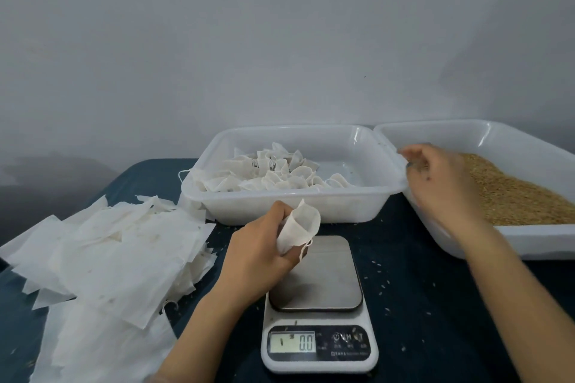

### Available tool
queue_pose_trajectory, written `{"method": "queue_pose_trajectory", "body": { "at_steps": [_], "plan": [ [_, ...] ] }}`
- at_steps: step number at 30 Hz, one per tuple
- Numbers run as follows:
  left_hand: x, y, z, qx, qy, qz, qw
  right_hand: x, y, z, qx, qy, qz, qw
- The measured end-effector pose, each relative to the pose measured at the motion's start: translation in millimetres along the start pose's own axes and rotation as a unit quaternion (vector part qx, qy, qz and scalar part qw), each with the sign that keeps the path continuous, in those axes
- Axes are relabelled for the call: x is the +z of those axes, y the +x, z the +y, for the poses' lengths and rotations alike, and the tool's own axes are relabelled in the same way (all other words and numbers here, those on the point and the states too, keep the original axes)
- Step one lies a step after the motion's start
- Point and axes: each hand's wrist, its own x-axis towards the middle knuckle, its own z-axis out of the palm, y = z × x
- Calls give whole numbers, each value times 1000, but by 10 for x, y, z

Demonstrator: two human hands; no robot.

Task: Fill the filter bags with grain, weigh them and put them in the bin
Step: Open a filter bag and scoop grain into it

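the left hand (258, 253) grips a thin white filter bag (300, 227), mouth held open and drawstring dangling, just above the scale (317, 305) on the table. its display (292, 342) reads 0.0. the right hand (441, 183) is blurred over the grain (513, 193) tray (529, 239), fingers curled; i cannot tell if it holds anything.
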Motion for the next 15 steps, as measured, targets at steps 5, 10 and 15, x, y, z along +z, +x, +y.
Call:
{"method": "queue_pose_trajectory", "body": {
  "at_steps": [5, 10, 15],
  "plan": [
    [-14, -6, 4, 12, 28, -1, 1000, -152, 313, 490, 194, -236, -239, 922],
    [-11, -10, 39, 29, 39, -8, 999, -133, 320, 652, 181, -314, -260, 895],
    [-10, -16, 8, 31, 40, -22, 998, -115, 364, 655, 211, -279, -304, 886]
  ]
}}
